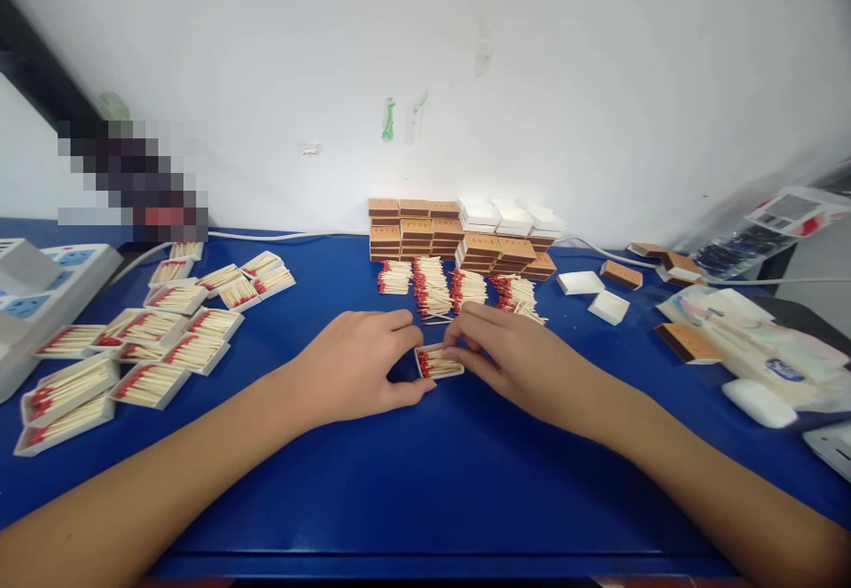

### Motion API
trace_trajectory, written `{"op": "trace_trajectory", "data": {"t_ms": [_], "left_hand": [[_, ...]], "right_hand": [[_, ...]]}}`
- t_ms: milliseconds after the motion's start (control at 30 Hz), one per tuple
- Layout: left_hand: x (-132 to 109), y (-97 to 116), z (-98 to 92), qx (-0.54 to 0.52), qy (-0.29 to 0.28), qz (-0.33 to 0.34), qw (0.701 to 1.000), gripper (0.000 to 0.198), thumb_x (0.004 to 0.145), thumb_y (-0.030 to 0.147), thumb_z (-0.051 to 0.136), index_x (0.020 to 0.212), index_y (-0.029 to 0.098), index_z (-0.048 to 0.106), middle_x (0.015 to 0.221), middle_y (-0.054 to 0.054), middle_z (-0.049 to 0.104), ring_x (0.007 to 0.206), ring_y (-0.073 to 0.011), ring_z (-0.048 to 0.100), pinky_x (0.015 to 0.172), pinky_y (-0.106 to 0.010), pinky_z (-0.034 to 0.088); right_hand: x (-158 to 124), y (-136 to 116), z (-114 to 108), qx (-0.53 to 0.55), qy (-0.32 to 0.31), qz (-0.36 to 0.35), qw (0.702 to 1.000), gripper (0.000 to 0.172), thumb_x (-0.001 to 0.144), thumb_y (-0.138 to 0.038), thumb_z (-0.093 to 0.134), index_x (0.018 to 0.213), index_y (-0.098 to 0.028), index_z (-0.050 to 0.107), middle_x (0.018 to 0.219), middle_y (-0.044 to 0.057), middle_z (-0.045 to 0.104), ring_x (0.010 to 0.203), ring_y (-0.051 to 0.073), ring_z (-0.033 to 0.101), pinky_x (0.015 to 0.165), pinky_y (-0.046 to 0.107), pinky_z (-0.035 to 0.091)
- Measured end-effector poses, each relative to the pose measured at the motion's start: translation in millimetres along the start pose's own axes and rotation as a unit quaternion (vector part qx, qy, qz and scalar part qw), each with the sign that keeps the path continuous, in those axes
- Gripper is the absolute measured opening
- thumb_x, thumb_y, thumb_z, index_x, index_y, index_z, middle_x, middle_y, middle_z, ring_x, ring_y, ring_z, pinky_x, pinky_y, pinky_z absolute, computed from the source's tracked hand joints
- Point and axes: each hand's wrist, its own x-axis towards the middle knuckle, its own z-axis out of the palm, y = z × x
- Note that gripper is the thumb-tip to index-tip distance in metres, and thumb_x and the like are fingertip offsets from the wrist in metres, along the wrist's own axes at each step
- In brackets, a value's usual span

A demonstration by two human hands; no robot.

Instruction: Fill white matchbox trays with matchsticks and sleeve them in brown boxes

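Note:
A small white matchbox tray [440, 363] of red-tipped matches lies on the blue table between my hands. My left hand [359, 362] curls around its left end, thumb along the near side and fingers at the far side. Over the right end of the tray, my right hand [509, 353] has its thumb and fingers pinched together at the matches; what is between the fingertips is hidden. Just beyond the hands lie loose match piles [432, 289], with another pile [519, 294] partly behind my right hand.
Stacked matchboxes [416, 235] stand against the wall, with white trays [511, 215] on top at right. Several filled trays [152, 326] lie at left near a power strip [59, 286]. At right are empty trays [608, 307], a loose matchbox [688, 343], a plastic packet [764, 357] and a white case [759, 403].

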Motion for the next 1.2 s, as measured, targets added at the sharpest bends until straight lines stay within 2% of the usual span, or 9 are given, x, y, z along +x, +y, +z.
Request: {"op": "trace_trajectory", "data": {"t_ms": [100, 300, 467, 567, 867, 1033, 1200], "left_hand": [[-0.4, 0.4, -1.0, 0.001, -0.004, -0.004, 1.000, 0.029, 0.095, 0.046, 0.069, 0.099, 0.018, 0.074, 0.090, -0.001, 0.069, 0.073, -0.0173, 0.065, 0.062, -0.032, 0.042], [-0.4, -1.3, -0.6, -0.003, -0.010, -0.003, 1.000, 0.030, 0.095, 0.048, 0.069, 0.105, 0.019, 0.075, 0.093, -0.002, 0.069, 0.073, -0.0175, 0.065, 0.064, -0.032, 0.044], [0.4, -1.0, -0.9, -0.003, -0.010, -0.004, 1.000, 0.030, 0.095, 0.047, 0.069, 0.105, 0.019, 0.075, 0.093, -0.002, 0.069, 0.074, -0.0177, 0.065, 0.064, -0.032, 0.043], [0.3, 0.1, -2.0, -0.001, -0.011, -0.004, 1.000, 0.030, 0.095, 0.047, 0.069, 0.104, 0.019, 0.075, 0.092, -0.002, 0.069, 0.074, -0.0176, 0.064, 0.064, -0.032, 0.042], [0.0, 1.3, -3.0, -0.006, -0.017, -0.005, 1.000, 0.030, 0.095, 0.046, 0.069, 0.103, 0.018, 0.075, 0.092, -0.001, 0.068, 0.073, -0.0175, 0.064, 0.063, -0.033, 0.042], [0.5, -1.0, -1.7, -0.008, -0.020, -0.008, 1.000, 0.031, 0.095, 0.047, 0.069, 0.107, 0.019, 0.075, 0.094, -0.001, 0.068, 0.075, -0.0178, 0.065, 0.064, -0.033, 0.042], [1.0, -0.1, -0.9, -0.009, -0.019, -0.008, 1.000, 0.031, 0.095, 0.047, 0.069, 0.106, 0.019, 0.075, 0.093, 0.000, 0.068, 0.074, -0.0176, 0.064, 0.064, -0.033, 0.042]], "right_hand": [[-0.5, -1.9, 0.0, 0.022, 0.000, -0.005, 1.000, 0.009, 0.107, -0.022, 0.057, 0.100, -0.021, 0.063, 0.096, 0.004, 0.067, 0.081, 0.018, 0.063, 0.068, 0.030, 0.045], [9.1, 23.2, 8.7, -0.018, 0.049, 0.009, 0.999, 0.018, 0.107, -0.024, 0.055, 0.118, -0.021, 0.069, 0.094, 0.006, 0.066, 0.082, 0.020, 0.063, 0.071, 0.032, 0.047], [16.3, 27.1, 16.1, -0.025, 0.057, 0.040, 0.997, 0.008, 0.104, -0.024, 0.060, 0.102, -0.020, 0.067, 0.089, 0.005, 0.065, 0.078, 0.020, 0.061, 0.066, 0.030, 0.044], [17.9, 26.3, 17.8, -0.030, 0.050, 0.048, 0.997, 0.009, 0.104, -0.023, 0.060, 0.096, -0.020, 0.063, 0.089, 0.004, 0.065, 0.077, 0.019, 0.060, 0.066, 0.030, 0.043], [16.3, 22.7, 16.0, -0.047, 0.020, 0.046, 0.998, 0.009, 0.106, -0.022, 0.058, 0.098, -0.021, 0.060, 0.092, 0.004, 0.066, 0.078, 0.020, 0.062, 0.067, 0.031, 0.043], [17.0, 22.9, 17.6, -0.072, -0.005, 0.054, 0.996, 0.010, 0.107, -0.021, 0.055, 0.097, -0.020, 0.059, 0.098, 0.007, 0.068, 0.085, 0.022, 0.064, 0.072, 0.033, 0.044], [10.6, 17.2, 4.7, 0.002, -0.010, 0.046, 0.999, 0.011, 0.109, -0.022, 0.051, 0.099, -0.021, 0.056, 0.100, 0.006, 0.066, 0.087, 0.021, 0.063, 0.072, 0.032, 0.044]]}}
